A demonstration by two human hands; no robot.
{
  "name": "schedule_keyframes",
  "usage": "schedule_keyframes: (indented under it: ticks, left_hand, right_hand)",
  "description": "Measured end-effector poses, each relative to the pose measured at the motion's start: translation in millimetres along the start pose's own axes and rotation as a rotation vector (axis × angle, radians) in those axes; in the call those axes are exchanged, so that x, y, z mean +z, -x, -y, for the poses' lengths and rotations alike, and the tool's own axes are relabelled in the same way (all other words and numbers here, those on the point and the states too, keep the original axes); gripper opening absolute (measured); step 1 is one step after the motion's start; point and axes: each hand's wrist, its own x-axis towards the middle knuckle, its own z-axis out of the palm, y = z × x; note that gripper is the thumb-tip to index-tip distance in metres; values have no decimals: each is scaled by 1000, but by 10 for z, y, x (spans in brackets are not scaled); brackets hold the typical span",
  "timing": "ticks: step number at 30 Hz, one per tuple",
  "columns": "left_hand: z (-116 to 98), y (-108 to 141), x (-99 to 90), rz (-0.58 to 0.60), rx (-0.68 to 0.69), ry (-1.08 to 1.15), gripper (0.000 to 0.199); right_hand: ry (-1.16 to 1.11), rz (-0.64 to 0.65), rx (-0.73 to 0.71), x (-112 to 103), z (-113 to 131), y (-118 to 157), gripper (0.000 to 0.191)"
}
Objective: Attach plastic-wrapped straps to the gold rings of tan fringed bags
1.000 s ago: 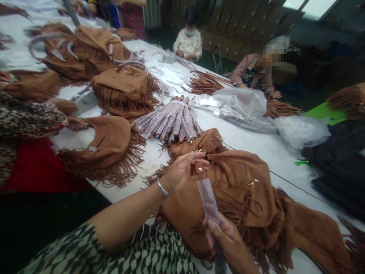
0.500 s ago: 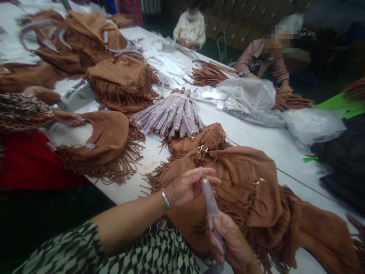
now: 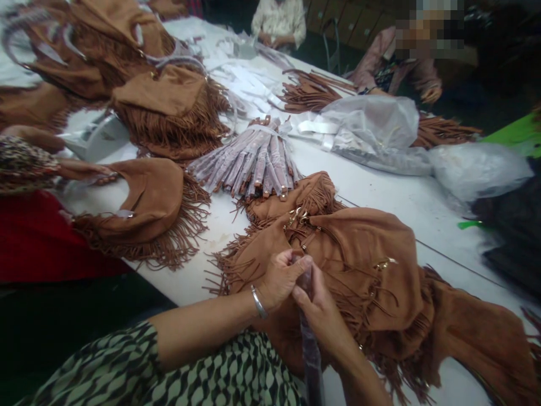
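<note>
Two bare hands at work above a white table [image 3: 367,189]. The left hand [image 3: 279,279], with a silver bracelet [image 3: 258,301] at its wrist, has its thumb and fingers closed in a pinch on the upper end of a wrapped strap [image 3: 310,352]. The right hand [image 3: 318,299], just beside it, has its fingers closed around the same strap a little lower down. The strap hangs below the right hand, in front of the wearer's patterned clothing [image 3: 228,372].

Beneath and beyond the hands lies a heap of brown fringed bags [image 3: 372,248] with gold-coloured metal fittings. Just behind this heap, a fanned bundle of wrapped straps [image 3: 256,155] is bound with a pale band. To the left, a co-worker's hand [image 3: 95,172] reaches to a separate fringed bag [image 3: 158,194]; whether its fingers grip is too small to tell. More bags [image 3: 163,98] are piled behind. Farther back lie white strips [image 3: 249,84], loose brown strips [image 3: 310,93] and a clear plastic bag [image 3: 374,121]. Two people, one in a light shirt [image 3: 281,22], the other in a pinkish jacket [image 3: 391,70], are at the far side.
</note>
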Motion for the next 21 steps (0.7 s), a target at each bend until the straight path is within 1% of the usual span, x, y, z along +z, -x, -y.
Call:
schedule_keyframes:
  ticks: [1, 2, 4, 6, 8, 9, 11, 13, 16, 18, 21]
  left_hand:
    - [9, -17, -23, -3, -4, -45, 48]
    - [14, -38, -62, 2, 7, -105, 47]
    - [11, -83, -172, 57, 64, -248, 46]
    - [-4, -117, -285, 177, 119, -371, 47]
    - [-17, -129, -352, 296, 122, -415, 45]
    - [-20, -129, -360, 340, 108, -420, 43]
    - [-17, -125, -337, 369, 88, -433, 43]
    - [-9, -138, -296, 328, 86, -441, 44]
    - [-18, -201, -279, 242, 128, -448, 46]
    - [-45, -252, -305, 235, 198, -512, 43]
    - [-90, -298, -346, 225, 310, -642, 39]
  right_hand:
    - [16, -6, 3, 45, -40, -21, 56]
    - [19, 3, 46, 67, -76, -34, 53]
    - [-4, 69, 180, 34, -108, -38, 50]
    - [-11, 178, 282, -82, -73, -30, 50]
    - [-5, 248, 302, -209, 2, -35, 49]
    - [-7, 252, 287, -254, 40, -48, 49]
    - [-2, 206, 228, -281, 85, -101, 52]
    - [83, 121, 130, -226, 72, -179, 54]
    - [409, -48, -92, -72, -36, -299, 45]
    - [648, -185, -261, 18, -123, -356, 37]
    - [933, -305, -443, 82, -216, -409, 35]
